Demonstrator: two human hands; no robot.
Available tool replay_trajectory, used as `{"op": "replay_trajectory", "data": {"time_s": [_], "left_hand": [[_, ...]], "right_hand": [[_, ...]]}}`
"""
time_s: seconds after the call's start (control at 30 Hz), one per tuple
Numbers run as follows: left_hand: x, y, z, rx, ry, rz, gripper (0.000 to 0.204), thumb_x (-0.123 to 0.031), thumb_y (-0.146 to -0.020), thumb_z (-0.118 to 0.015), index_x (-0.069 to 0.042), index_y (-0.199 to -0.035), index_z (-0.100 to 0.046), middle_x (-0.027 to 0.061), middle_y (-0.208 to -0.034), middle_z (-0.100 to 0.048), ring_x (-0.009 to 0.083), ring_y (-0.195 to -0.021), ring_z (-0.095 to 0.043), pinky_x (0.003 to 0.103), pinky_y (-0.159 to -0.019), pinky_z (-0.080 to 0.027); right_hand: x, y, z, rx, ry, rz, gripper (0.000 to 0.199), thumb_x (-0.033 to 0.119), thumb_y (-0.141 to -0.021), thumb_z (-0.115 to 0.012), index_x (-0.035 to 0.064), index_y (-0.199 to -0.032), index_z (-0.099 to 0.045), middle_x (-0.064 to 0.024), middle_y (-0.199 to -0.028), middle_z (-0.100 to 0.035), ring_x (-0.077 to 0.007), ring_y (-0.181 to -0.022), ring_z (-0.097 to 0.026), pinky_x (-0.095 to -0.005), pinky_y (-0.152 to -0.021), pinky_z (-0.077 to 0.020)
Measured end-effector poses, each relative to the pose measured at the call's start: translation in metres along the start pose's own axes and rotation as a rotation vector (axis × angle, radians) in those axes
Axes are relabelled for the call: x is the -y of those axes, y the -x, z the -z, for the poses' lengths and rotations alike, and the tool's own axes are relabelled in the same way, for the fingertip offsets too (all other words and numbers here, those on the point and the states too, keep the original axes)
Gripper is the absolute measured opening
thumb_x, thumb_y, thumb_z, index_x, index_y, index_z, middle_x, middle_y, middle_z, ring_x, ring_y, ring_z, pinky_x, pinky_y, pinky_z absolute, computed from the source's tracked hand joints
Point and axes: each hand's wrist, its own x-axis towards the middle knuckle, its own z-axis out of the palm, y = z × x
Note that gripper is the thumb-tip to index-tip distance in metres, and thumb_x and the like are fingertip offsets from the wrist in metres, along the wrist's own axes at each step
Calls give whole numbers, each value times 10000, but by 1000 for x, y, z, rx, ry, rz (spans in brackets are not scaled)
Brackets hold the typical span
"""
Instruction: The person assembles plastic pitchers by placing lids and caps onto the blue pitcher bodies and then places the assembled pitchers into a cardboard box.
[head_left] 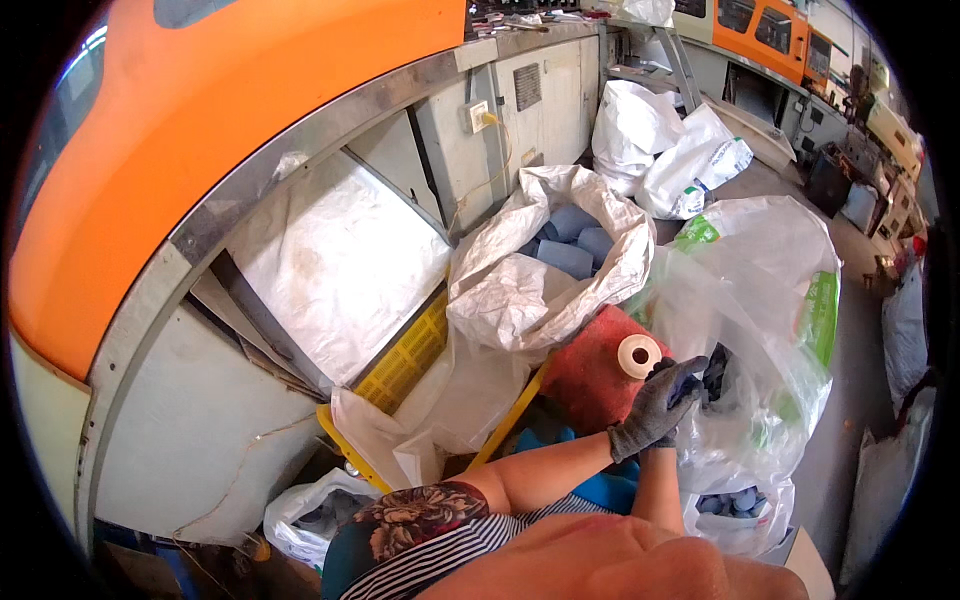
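Observation:
My left hand (648,412), in a grey work glove, is in front of me with its fingers curled. Something dark shows at its fingertips, too unclear to name. Close against it from below is my right hand (667,437), also gloved and mostly hidden behind the left. Just past the hands, a cream ring-shaped piece with a round hole (626,367) rests on a red cloth (585,375). Right of the hands, a large clear plastic bag (750,400) stands with dark pieces inside its mouth.
A white woven sack (500,305) holds several blue-grey cups (565,258). A yellow crate (400,355) lined with white sheeting stands at left, beside an orange machine (250,90). Small bags of grey pieces (735,503) sit near me. White sacks (635,135) stand farther back.

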Motion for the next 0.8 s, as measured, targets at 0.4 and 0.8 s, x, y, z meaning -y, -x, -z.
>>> {"op": "replay_trajectory", "data": {"time_s": [0.4, 0.8], "left_hand": [[-6, 5, 8, -14, -138, -4, 377, -90, -849, -646, -75, -1219, -576, 161, -1086, -640, 321, -1007, -608, 388, -881, -471], [0, 6, 0, -98, -219, -94, 379, -122, -809, -666, -123, -1181, -599, 129, -1031, -661, 332, -953, -624, 424, -819, -484]], "right_hand": [[-8, -2, -4, -20, 15, 7, 499, 212, -975, -476, -23, -1403, -370, -147, -1310, -520, -277, -1184, -522, -383, -1021, -420], [-6, 0, 6, -53, 138, 44, 501, 213, -977, -484, -21, -1405, -367, -146, -1322, -513, -276, -1197, -515, -382, -1025, -417]]}}
